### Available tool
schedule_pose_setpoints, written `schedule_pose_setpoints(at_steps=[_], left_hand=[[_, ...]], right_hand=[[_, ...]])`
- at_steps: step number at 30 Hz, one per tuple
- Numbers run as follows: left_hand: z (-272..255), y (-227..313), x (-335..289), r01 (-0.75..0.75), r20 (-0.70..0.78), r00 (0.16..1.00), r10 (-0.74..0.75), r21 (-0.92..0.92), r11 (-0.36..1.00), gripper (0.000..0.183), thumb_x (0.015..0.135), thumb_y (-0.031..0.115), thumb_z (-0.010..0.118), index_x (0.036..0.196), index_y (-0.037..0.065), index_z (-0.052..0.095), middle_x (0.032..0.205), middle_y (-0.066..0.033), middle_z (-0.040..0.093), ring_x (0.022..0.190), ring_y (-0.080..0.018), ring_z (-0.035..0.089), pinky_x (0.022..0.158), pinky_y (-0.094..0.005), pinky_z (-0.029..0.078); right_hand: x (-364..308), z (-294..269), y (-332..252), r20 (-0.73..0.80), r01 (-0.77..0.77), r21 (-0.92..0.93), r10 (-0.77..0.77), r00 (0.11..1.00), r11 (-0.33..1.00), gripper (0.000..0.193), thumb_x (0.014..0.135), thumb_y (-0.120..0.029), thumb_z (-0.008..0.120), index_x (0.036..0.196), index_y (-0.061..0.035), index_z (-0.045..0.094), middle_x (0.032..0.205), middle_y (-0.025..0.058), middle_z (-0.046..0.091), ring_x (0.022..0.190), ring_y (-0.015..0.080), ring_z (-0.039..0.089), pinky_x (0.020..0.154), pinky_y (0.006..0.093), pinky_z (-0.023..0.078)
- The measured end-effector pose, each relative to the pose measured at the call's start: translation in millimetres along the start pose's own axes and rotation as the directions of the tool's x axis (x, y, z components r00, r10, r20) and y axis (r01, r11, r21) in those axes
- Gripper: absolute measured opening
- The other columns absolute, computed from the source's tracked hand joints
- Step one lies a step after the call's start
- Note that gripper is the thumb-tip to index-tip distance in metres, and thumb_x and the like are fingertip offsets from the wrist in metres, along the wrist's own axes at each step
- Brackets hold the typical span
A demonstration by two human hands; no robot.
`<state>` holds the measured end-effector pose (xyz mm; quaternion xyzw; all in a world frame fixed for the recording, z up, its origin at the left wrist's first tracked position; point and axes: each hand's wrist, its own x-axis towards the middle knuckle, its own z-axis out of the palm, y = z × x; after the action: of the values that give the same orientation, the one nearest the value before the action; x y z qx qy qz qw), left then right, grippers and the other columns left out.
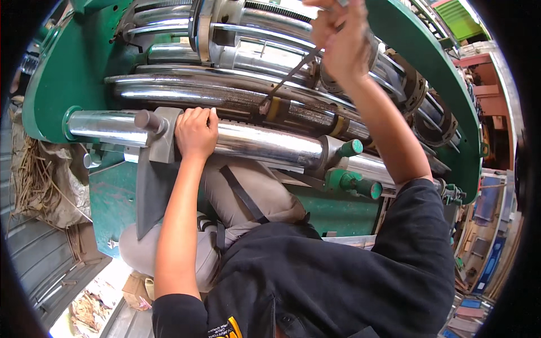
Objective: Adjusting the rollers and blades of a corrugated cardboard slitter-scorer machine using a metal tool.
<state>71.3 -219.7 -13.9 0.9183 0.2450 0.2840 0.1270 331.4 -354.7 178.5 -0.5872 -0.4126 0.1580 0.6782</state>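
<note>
My left hand [196,134] is curled over the thick, shiny steel bar [270,141] at the front of a green machine, beside a grey clamp block [164,135] with a round knob. My right hand [345,48] is raised at the upper right over the machine's shafts, fingers closed around the upper end of a thin dark rod [296,72]. That rod slants down and left, its lower tip close to a brown band on a dark, greasy shaft [225,101]. What the tip touches is too small to tell. The hand partly hides the rod's top end.
Green side plates [65,79] flank the machine. Two green-ended stubs [352,147] stick out from the front bar on the right. A dark blade-shaped plate [151,194] hangs below the clamp block, near my leg. Dry stalks [36,174] lie at the left; shelving [490,225] stands right.
</note>
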Motion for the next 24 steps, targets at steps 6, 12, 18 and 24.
schedule_pose_setpoints(at_steps=[6,12,18,24], left_hand=[[-5.2,-0.7,-1.6,0.027,0.050,0.998,-0.027,0.007,1.000,0.028,0.098,0.025,0.059,0.078,0.006,0.067,0.083,-0.0085,0.066,0.088,-0.0300,0.063,0.080,-0.0431,0.047],[-3.3,0.4,2.9,-0.008,0.014,1.000,0.009,-0.040,0.999,0.027,0.097,0.024,0.059,0.078,0.006,0.066,0.084,-0.0090,0.066,0.087,-0.0302,0.062,0.078,-0.0429,0.046],[-1.3,2.1,6.1,0.033,0.052,0.998,-0.029,-0.075,0.997,0.021,0.094,0.017,0.061,0.076,0.007,0.067,0.079,-0.0090,0.065,0.079,-0.0301,0.062,0.073,-0.0410,0.046],[1.6,0.7,9.3,0.019,0.036,0.999,-0.016,-0.093,0.995,0.018,0.092,0.013,0.060,0.078,0.007,0.070,0.082,-0.0093,0.069,0.083,-0.0298,0.066,0.077,-0.0410,0.048]], right_hand=[[40.1,-16.7,-24.8,0.238,0.056,0.472,-0.189,0.953,0.880,0.024,0.103,-0.026,0.059,0.109,-0.0076,0.073,0.061,-0.0045,0.049,0.046,0.0057,0.038,0.043,0.0227,0.029],[23.9,3.9,84.8,0.007,0.146,-0.076,-0.146,0.989,0.986,0.064,0.109,-0.043,0.025,0.095,0.0005,0.071,0.050,-0.0030,0.032,0.045,0.0100,0.029,0.045,0.0302,0.024],[22.2,-8.8,146.6,0.014,-0.029,-0.102,0.031,0.999,0.994,0.065,0.110,-0.043,0.026,0.105,0.0037,0.071,0.053,-0.0052,0.031,0.047,0.0069,0.028,0.048,0.0282,0.024],[13.5,-28.5,184.1,-0.064,-0.181,-0.100,0.175,0.983,0.978,0.066,0.109,-0.044,0.025,0.113,0.0043,0.069,0.055,-0.0063,0.030,0.050,0.0059,0.028,0.050,0.0274,0.024]])
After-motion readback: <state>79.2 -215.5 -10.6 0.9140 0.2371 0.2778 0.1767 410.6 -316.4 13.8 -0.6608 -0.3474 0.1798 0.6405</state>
